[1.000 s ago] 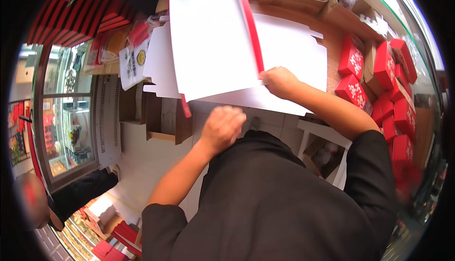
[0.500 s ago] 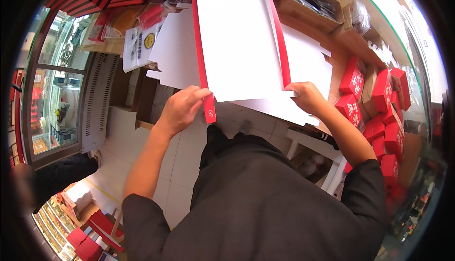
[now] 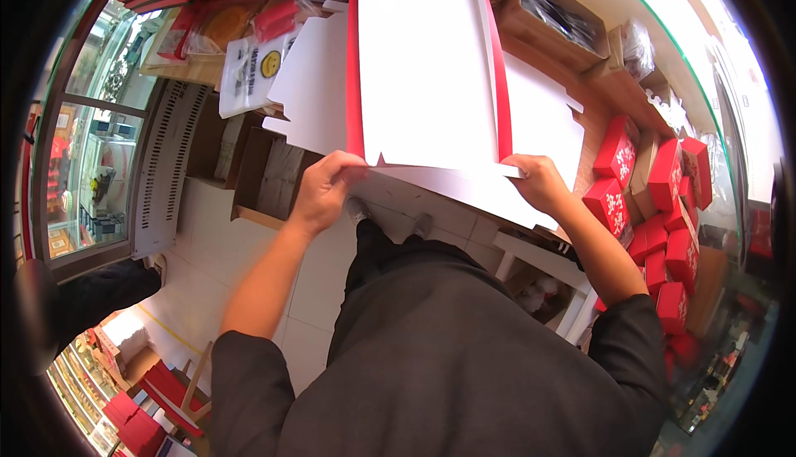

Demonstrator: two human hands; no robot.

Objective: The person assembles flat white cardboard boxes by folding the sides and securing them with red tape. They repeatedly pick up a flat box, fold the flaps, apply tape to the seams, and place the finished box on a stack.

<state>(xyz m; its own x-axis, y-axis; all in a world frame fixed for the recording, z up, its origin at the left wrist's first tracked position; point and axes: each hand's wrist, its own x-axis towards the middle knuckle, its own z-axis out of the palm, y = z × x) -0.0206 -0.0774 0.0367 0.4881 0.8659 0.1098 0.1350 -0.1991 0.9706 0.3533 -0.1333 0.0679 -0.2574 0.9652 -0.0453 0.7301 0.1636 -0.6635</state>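
Note:
A long cardboard box blank [image 3: 427, 67], white inside with red side walls, stretches away from me over the table. Its two long sides stand raised. My left hand [image 3: 327, 190] pinches the near left corner, thumb and fingers closed on the card. At the near right corner, my right hand [image 3: 541, 182] grips the end of the other side wall, where a small white flap turns inward. A small red notch of card shows at the near edge beside the left corner. Under the blank lie more flat white cardboard sheets [image 3: 543, 117], showing on both sides.
Several small red boxes [image 3: 609, 206] are piled at the right. Open brown cartons [image 3: 554, 26] with plastic-wrapped items line the back right. A white plastic packet [image 3: 253, 75] lies at the table's left. A glass cabinet [image 3: 95, 175] and another person's dark-clothed limb [image 3: 108, 299] are on the left.
The red end flap hanging from the near left corner has been folded inward, out of sight. My left hand has moved slightly right and closed on that corner. The right hand stays at its corner.

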